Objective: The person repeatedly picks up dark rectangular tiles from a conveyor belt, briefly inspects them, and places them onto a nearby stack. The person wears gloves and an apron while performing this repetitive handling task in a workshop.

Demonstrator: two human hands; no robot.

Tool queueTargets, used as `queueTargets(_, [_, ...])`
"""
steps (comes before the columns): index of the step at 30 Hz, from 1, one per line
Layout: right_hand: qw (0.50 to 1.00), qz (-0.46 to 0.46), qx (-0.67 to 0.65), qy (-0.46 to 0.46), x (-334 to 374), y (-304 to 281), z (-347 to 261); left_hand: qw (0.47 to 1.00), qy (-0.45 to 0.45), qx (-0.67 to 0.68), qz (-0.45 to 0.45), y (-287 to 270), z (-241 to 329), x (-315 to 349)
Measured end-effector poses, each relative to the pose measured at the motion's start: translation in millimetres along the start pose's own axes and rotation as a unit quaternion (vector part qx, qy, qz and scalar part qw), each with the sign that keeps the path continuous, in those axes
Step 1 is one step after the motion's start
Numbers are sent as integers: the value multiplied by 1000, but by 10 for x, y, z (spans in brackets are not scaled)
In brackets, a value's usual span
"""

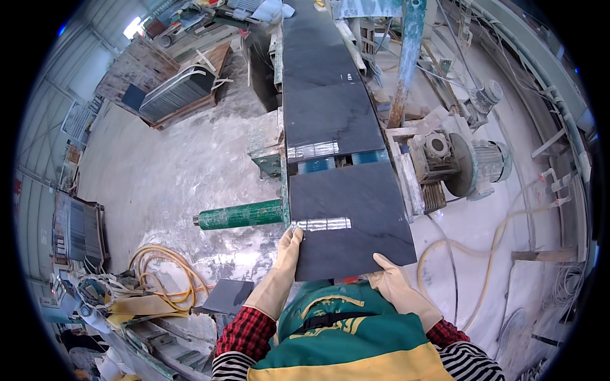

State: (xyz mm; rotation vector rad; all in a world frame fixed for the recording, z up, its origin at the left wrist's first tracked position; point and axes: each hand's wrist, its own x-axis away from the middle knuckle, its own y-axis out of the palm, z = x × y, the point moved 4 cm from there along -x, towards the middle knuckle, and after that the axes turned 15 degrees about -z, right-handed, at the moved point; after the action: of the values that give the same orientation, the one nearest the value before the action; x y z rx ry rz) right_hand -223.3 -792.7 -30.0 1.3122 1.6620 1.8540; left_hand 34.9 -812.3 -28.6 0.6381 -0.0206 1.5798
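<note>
I operate with both gloved hands closed on the near slab point(356, 241), a dark, flat rectangular plate. It lies at the near end of the conveyor point(316, 166), directly in front of the green apron point(356, 336). The left hand point(287, 251) grips the left edge, partway up from the near corner. The right hand point(395, 279) grips the near edge beside the right corner, thumb on top; its fingers pass below, and I cannot tell how far they reach.

I judge the step in hand to be guiding or taking the slab at the line's end. For good control:

1. Set the grips level with each other before taking weight. The present offset, side against near edge, may let the plate twist.
2. Seat the fingers well under the slab; thumbs only steady the upper face, which is glossy and may be slippery.
3. Preserve the gap to the second slab point(330, 120), which lies just beyond. Contact could chip an edge.
4. Draw straight along the line, away from the green roller point(241, 214) projecting at left and the motor point(489, 168) at right.
</note>
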Motion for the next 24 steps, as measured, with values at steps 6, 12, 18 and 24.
queueTargets(6, [999,46,-11,1,-219,-114,14,999,21,18,-34,-73,94,-248])
queueTargets(12, [997,71,14,-20,-314,-136,-16,997,41,43,-56,-67,105,-353])
queueTargets(18, [993,97,40,-49,-375,82,-30,996,41,47,-60,-133,108,-467])
queueTargets(24, [992,108,34,-47,-523,42,-25,996,39,47,-61,-231,128,-620])
